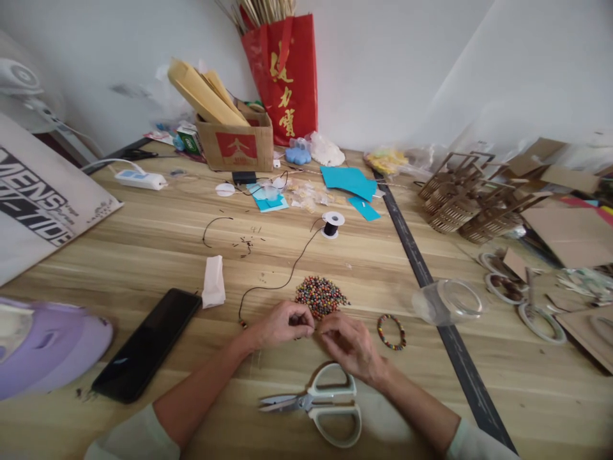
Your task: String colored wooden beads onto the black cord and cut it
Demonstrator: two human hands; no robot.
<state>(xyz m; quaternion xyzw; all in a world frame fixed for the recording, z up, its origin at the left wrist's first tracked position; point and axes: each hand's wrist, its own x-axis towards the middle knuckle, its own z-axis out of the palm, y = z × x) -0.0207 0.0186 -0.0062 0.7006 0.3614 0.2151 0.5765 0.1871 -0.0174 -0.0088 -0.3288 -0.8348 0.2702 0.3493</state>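
Just in front of a pile of small multicoloured beads (320,296), my left hand (287,321) and my right hand (349,342) nearly meet at the fingertips. Both are closed in a pinch, and whatever lies between the fingers is too small to make out. A black cord (287,281) runs from a white spool (331,225) to a few threaded beads (243,324) beside my left wrist. To the right of my right hand lies a beaded bracelet (391,332). White-handled scissors (311,404) rest on the table below my hands, blades pointing left.
A black phone (147,345) and a folded white paper (213,282) lie to the left. On the right, a clear plastic jar (447,302) lies across a dark strip. Behind are blue paper sheets (348,181), a cardboard box (234,144) and a red bag (287,83); woven baskets (472,198) stand right.
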